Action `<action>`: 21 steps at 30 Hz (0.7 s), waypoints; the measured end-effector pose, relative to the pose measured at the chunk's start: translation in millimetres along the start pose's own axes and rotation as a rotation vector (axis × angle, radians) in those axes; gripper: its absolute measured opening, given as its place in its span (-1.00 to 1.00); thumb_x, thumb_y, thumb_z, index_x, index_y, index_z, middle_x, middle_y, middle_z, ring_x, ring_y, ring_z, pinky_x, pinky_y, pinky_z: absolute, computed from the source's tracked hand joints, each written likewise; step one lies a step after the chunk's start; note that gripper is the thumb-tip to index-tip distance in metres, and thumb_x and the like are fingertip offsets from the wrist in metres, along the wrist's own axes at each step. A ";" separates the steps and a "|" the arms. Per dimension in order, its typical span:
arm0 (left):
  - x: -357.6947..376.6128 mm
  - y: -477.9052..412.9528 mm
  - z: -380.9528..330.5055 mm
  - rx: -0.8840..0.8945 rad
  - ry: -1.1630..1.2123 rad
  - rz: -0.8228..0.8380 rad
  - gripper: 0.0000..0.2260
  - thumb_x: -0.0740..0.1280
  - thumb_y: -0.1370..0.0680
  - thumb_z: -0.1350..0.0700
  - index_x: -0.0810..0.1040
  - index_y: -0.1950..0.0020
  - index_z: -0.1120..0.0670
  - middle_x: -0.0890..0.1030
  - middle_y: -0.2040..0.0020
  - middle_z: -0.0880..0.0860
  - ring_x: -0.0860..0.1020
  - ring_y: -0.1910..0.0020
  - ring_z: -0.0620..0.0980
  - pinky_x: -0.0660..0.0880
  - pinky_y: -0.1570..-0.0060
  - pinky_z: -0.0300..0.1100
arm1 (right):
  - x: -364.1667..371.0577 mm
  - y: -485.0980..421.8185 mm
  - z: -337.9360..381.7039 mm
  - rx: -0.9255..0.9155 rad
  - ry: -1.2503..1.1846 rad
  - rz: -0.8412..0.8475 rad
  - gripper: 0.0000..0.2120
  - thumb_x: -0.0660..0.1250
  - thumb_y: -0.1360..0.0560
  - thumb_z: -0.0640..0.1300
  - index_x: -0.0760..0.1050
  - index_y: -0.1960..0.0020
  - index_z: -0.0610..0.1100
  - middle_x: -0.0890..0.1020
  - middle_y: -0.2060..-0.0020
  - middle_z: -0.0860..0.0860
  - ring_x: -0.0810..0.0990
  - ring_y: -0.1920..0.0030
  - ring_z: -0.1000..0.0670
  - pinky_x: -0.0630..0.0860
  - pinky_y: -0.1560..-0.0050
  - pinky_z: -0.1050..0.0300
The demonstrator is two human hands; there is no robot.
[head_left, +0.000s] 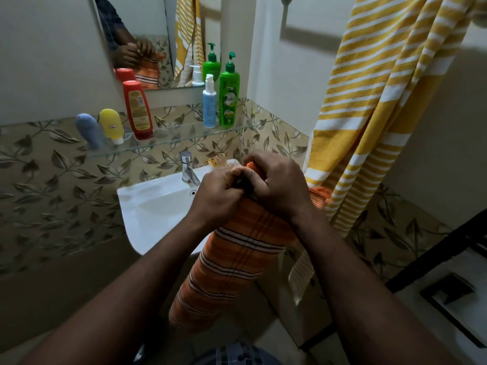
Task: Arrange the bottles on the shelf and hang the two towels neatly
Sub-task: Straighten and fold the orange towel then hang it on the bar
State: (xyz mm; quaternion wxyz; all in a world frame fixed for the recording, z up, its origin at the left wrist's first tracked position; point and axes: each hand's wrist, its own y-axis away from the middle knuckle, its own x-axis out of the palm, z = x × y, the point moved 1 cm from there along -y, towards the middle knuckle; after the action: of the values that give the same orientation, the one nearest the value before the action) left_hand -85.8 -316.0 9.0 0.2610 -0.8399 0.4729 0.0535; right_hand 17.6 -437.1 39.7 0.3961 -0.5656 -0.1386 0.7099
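Over glossy basin (147, 206), left hand (218, 198), right hand (279, 185) grip maybe-folded orange-striped towel (237, 262).

Dim, soft light (edges warped)

woven cloth towel (232, 262), glass shelf (168, 139), seemingly glossy basin (147, 204)

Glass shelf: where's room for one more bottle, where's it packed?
Free: the glass shelf between the red bottle and the white pump bottle. Crowded: the left end, with blue tube, yellow tube and red bottle close together; the right end, white pump bottle beside green pump bottle. The left hand and right hand grip the orange towel.
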 end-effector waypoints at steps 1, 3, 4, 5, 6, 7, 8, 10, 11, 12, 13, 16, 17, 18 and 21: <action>0.8 1.3 0.3 0.005 -0.023 -0.006 -0.84 0.30 -0.48 0.15 0.67 0.08 0.12 0.68 0.18 0.08 0.66 0.17 0.08 0.61 0.21 0.06 | 3.5 1.0 -1.4 -0.019 0.005 -0.027 -0.67 0.26 -0.62 0.22 0.62 -0.04 -0.02 0.69 0.12 0.04 0.63 0.14 -0.07 0.56 0.17 -0.03; 2.0 4.2 3.1 0.010 -0.087 -0.030 -0.88 0.33 -0.50 0.13 0.64 0.17 0.10 0.65 0.28 0.04 0.60 0.30 0.00 0.48 0.29 -0.08 | 6.9 1.7 -1.5 -0.057 0.020 -0.078 -0.63 0.24 -0.65 0.22 0.63 0.04 -0.04 0.68 0.20 0.03 0.63 0.21 -0.07 0.47 0.27 0.08; 2.6 5.5 3.6 0.018 -0.106 -0.041 -0.88 0.35 -0.52 0.13 0.64 0.19 0.09 0.64 0.31 0.02 0.57 0.34 -0.04 0.44 0.30 -0.12 | 6.9 0.4 -0.8 -0.074 0.030 -0.098 -0.62 0.25 -0.65 0.21 0.63 0.08 -0.06 0.67 0.24 0.02 0.62 0.25 -0.07 0.41 0.30 0.11; 2.4 6.6 4.9 0.020 -0.104 -0.055 -0.88 0.38 -0.53 0.13 0.65 0.19 0.08 0.64 0.32 0.00 0.57 0.35 -0.07 0.43 0.32 -0.13 | 5.7 -1.7 0.2 -0.090 0.044 -0.118 -0.62 0.27 -0.64 0.20 0.62 0.11 -0.07 0.66 0.27 0.01 0.60 0.29 -0.07 0.36 0.31 0.13; 1.8 7.6 6.2 0.013 -0.077 -0.069 -0.87 0.40 -0.55 0.10 0.68 0.17 0.08 0.65 0.31 -0.02 0.57 0.35 -0.10 0.44 0.33 -0.13 | 3.6 -4.5 0.5 -0.099 0.057 -0.142 -0.62 0.30 -0.64 0.19 0.62 0.14 -0.08 0.65 0.30 0.00 0.58 0.32 -0.06 0.34 0.32 0.15; 0.7 8.9 7.4 -0.008 -0.023 -0.075 -0.84 0.44 -0.56 0.05 0.70 0.15 0.08 0.65 0.31 -0.02 0.56 0.34 -0.10 0.45 0.34 -0.09 | 0.4 -7.8 0.6 -0.098 0.069 -0.170 -0.63 0.32 -0.63 0.18 0.61 0.16 -0.08 0.64 0.32 0.00 0.56 0.35 -0.05 0.32 0.33 0.16; -0.1 11.0 7.8 -0.038 0.047 -0.068 -0.80 0.46 -0.57 -0.02 0.71 0.13 0.09 0.67 0.29 0.03 0.58 0.31 -0.07 0.48 0.32 -0.03 | -3.2 -11.7 0.0 -0.093 0.082 -0.193 -0.62 0.34 -0.62 0.18 0.60 0.18 -0.09 0.63 0.34 -0.01 0.54 0.37 -0.05 0.31 0.33 0.16; 1.9 17.6 10.4 -0.090 0.171 -0.013 -0.74 0.46 -0.57 -0.09 0.71 0.03 0.11 0.73 0.16 0.11 0.70 0.17 0.06 0.65 0.18 0.13 | -8.7 -19.2 -1.7 -0.087 0.097 -0.216 -0.63 0.35 -0.61 0.18 0.61 0.17 -0.09 0.65 0.34 -0.03 0.53 0.38 -0.03 0.29 0.32 0.17; 5.1 21.9 12.5 -0.108 0.206 0.013 -0.73 0.45 -0.58 -0.10 0.70 -0.02 0.11 0.74 0.10 0.12 0.73 0.09 0.12 0.67 0.07 0.21 | -10.0 -22.4 -3.0 -0.084 0.096 -0.219 -0.63 0.36 -0.61 0.18 0.62 0.16 -0.09 0.66 0.33 -0.03 0.53 0.37 -0.02 0.30 0.31 0.17; 8.6 26.1 15.1 -0.125 0.224 0.026 -0.72 0.43 -0.59 -0.11 0.69 -0.05 0.09 0.74 0.05 0.12 0.73 0.04 0.14 0.65 0.00 0.27 | -11.2 -25.1 -4.0 -0.079 0.098 -0.222 -0.63 0.35 -0.61 0.19 0.62 0.15 -0.10 0.67 0.32 -0.04 0.55 0.36 -0.04 0.32 0.32 0.15; 11.4 29.7 18.1 -0.142 0.230 0.027 -0.73 0.41 -0.60 -0.13 0.68 -0.05 0.07 0.74 0.03 0.11 0.73 0.01 0.14 0.64 -0.04 0.30 | -12.3 -27.8 -5.4 -0.074 0.103 -0.226 -0.62 0.35 -0.61 0.20 0.62 0.14 -0.10 0.67 0.31 -0.04 0.58 0.35 -0.07 0.35 0.33 0.13; 14.8 34.9 25.4 -0.201 0.231 0.005 -0.77 0.36 -0.61 -0.15 0.67 -0.02 -0.01 0.73 0.06 0.04 0.71 0.03 0.04 0.64 -0.07 0.23 | -17.3 -34.4 -14.8 -0.054 0.113 -0.260 -0.55 0.29 -0.63 0.25 0.62 0.13 -0.12 0.67 0.28 -0.05 0.62 0.30 -0.12 0.47 0.33 0.02; 15.2 35.8 25.8 -0.211 0.231 -0.003 -0.78 0.34 -0.62 -0.14 0.66 0.00 -0.02 0.72 0.08 0.02 0.69 0.05 0.01 0.62 -0.04 0.18 | -19.9 -36.6 -18.3 -0.038 0.115 -0.273 -0.51 0.25 -0.63 0.29 0.62 0.13 -0.11 0.68 0.28 -0.06 0.62 0.28 -0.13 0.50 0.32 -0.02; 15.8 36.7 24.4 -0.209 0.223 -0.015 -0.78 0.32 -0.64 -0.13 0.65 0.00 -0.02 0.70 0.11 -0.01 0.67 0.08 -0.01 0.60 0.00 0.12 | -21.7 -38.5 -22.2 -0.019 0.119 -0.281 -0.47 0.22 -0.63 0.33 0.62 0.12 -0.11 0.68 0.27 -0.06 0.63 0.27 -0.15 0.52 0.30 -0.06; 18.4 36.5 14.6 -0.151 0.169 -0.081 -0.75 0.26 -0.65 -0.13 0.60 0.01 0.02 0.65 0.17 -0.04 0.60 0.15 -0.04 0.54 0.09 0.03 | -23.9 -42.8 -29.7 0.020 0.122 -0.281 -0.45 0.19 -0.62 0.37 0.64 0.08 -0.09 0.70 0.25 -0.06 0.65 0.24 -0.15 0.53 0.28 -0.08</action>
State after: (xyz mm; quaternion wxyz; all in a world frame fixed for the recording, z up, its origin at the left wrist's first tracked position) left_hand -103.5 -338.1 -23.8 0.1582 -0.8771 0.4535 0.0073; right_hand 63.2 -434.0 74.3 0.5050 -0.5787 -0.1850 0.6131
